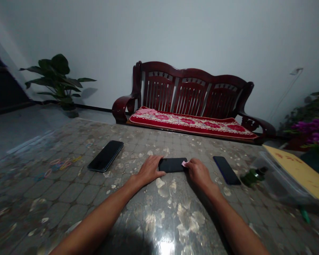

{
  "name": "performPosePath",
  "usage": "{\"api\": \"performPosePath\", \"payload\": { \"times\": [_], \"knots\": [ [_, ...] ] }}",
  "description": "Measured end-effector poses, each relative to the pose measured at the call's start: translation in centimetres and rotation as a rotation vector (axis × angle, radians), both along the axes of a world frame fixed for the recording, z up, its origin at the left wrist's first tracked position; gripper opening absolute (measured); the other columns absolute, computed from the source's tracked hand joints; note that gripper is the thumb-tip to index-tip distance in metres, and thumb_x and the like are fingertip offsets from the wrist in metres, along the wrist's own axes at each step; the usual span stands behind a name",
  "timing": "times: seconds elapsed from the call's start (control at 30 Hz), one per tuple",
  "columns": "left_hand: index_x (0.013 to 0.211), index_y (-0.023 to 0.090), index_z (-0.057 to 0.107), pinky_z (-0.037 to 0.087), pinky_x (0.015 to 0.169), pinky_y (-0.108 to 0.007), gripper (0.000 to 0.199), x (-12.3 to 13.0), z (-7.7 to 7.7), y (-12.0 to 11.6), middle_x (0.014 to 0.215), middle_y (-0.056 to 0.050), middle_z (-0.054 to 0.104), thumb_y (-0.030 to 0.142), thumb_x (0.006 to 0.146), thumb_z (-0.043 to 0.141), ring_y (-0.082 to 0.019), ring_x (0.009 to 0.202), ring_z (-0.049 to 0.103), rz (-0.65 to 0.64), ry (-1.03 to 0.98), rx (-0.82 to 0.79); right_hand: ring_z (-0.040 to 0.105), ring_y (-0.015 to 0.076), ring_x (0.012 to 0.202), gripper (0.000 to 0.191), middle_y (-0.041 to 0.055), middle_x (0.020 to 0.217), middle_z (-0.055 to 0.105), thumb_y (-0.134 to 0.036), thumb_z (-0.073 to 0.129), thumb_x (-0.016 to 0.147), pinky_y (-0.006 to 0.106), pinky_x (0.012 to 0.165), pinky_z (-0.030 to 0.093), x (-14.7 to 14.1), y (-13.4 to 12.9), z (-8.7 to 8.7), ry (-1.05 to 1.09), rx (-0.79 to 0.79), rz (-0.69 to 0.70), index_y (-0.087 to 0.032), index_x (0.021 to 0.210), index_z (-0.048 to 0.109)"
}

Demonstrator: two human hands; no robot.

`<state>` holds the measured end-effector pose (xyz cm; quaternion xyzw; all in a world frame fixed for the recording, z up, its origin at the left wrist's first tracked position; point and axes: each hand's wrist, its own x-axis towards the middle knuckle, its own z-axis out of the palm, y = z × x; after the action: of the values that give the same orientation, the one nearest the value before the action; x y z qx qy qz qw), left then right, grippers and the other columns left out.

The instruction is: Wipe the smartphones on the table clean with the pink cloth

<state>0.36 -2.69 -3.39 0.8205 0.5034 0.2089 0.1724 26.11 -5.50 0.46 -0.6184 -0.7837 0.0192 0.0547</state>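
A dark phone [172,165] lies flat and crosswise on the patterned table in the middle of the head view. My left hand [151,168] holds its left end, thumb at the near edge and fingers at the far edge. At the right end, my right hand [198,170] pinches a small pinkish-white piece [185,164] against the phone's screen; the fingertips are partly hidden. A larger black phone [105,156] rests to the left, and a blue-edged phone [226,170] lies to the right of my right hand.
Coloured rubber bands [65,164] lie at the table's left. On the right are a green bottle [253,177] and a clear plastic box [278,180] under a yellow sheet [300,170]. A wooden bench [192,92] with a red cover stands beyond the table [82,209].
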Motion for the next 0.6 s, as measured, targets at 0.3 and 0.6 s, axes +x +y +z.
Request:
{"api": "performPosePath", "payload": {
  "times": [0.3, 0.6],
  "knots": [
    [0.144, 0.018, 0.051, 0.042, 0.111, -0.048, 0.081, 0.0, -1.1, 0.0, 0.139, -0.015, 0.062, 0.029, 0.072, 0.086, -0.034, 0.13, 0.054, 0.053, -0.076, -0.032, 0.059, 0.0211, 0.1, 0.033, 0.0084, 0.107, 0.07, -0.019, 0.048, 0.103, 0.029, 0.083, 0.039, -3.7, -0.2, -0.8, 0.046, 0.026, 0.146, -0.027, 0.117, 0.077],
    [0.143, 0.022, 0.053, 0.043, 0.109, -0.048, 0.08, -0.2, -1.2, 0.1, 0.137, -0.013, 0.063, 0.03, 0.071, 0.088, -0.034, 0.129, 0.055, 0.048, -0.14, -0.039, 0.061, 0.0219, 0.1, 0.033, 0.0075, 0.105, 0.072, -0.013, 0.052, 0.099, 0.029, 0.083, 0.039, -1.1, -0.3, -0.4, 0.02, 0.021, 0.09, -0.028, 0.113, 0.079]
  ]
}}
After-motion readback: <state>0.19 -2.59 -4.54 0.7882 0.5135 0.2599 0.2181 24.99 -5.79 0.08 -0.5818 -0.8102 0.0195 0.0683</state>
